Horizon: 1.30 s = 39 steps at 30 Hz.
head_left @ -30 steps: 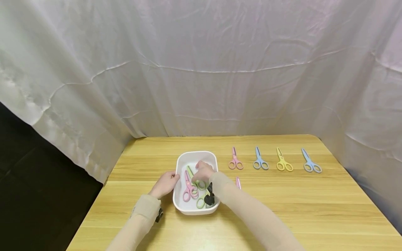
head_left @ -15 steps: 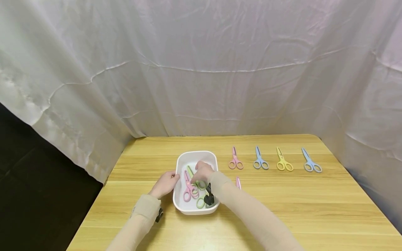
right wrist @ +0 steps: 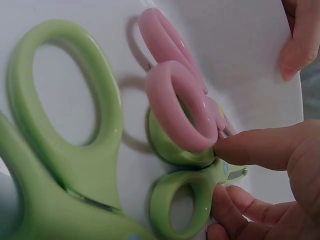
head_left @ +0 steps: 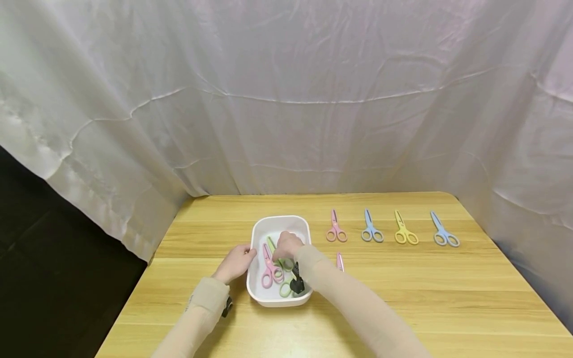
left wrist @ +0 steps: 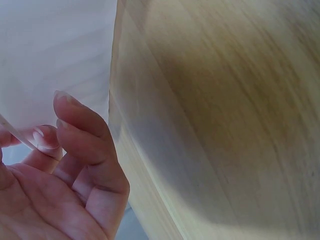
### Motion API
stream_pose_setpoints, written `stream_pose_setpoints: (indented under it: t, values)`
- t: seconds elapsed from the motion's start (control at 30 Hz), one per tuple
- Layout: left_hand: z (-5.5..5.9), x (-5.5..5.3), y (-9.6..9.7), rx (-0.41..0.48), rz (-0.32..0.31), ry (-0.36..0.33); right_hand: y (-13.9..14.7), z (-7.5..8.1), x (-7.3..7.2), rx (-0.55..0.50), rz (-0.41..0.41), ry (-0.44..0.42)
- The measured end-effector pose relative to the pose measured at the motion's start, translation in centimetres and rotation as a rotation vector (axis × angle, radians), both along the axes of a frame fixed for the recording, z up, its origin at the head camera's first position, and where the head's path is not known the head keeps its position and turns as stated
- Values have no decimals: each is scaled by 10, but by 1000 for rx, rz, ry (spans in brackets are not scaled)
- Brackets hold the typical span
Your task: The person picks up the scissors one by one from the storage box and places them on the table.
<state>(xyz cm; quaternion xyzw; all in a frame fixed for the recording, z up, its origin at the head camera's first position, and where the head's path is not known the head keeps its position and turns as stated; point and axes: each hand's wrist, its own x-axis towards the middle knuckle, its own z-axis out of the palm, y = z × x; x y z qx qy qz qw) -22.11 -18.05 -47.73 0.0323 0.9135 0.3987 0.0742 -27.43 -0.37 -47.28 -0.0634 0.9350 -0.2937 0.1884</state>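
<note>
Right hand (head_left: 287, 245): lowered into a white rounded rectangular plastic bin (head_left: 279, 301). Thumb and fingers are nearly together, pinching green plastic-handled scissors (right wrist: 212, 172) near the pivot, thumb on one side, fingertips on the other. These scissors lie inside the bin, blades pointing away from the person; I cannot tell whether they are raised from its floor.

Left hand (head_left: 236, 262): at the bin's left wall, the rim between thumb and fingers, thumb over the inner side. The remaining fingers are loosely bent outside.

Just left of the right fingers are pink plastic-handled scissors (head_left: 267, 263), one finger loop overlapping a loop of the pinched pair; the right thumb tip is close by that loop. Nearer the person than the right fingers is a second pair of green scissors (right wrist: 95, 180), partly hidden from overhead by a black wrist device (head_left: 297, 285).

Well to the right of the right fingers, on the light wooden table (head_left: 447, 293), a row holds pink scissors (head_left: 334, 227), blue scissors (head_left: 370, 229), yellow scissors (head_left: 403, 231) and a second blue pair (head_left: 442, 232). Another pink pair (head_left: 339, 261) shows only its front part beyond the right sleeve (head_left: 362, 303).
</note>
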Motion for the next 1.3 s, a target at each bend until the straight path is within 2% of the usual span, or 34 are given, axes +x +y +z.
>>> stream_pose_setpoints:
  t: [0.1, 0.53, 1.03, 1.3]
  values:
    - [0, 0, 0, 1, 0, 0, 0, 0, 0, 23, 2, 1]
    - [0, 0, 0, -5, -6, -7, 1, 1, 6, -13, -20, -27]
    - [1, 0, 0, -12, -11, -3, 3, -4, 1, -48, 3, -39]
    - [1, 0, 0, -10, -5, -10, 7, -4, 0, -133, 7, -69]
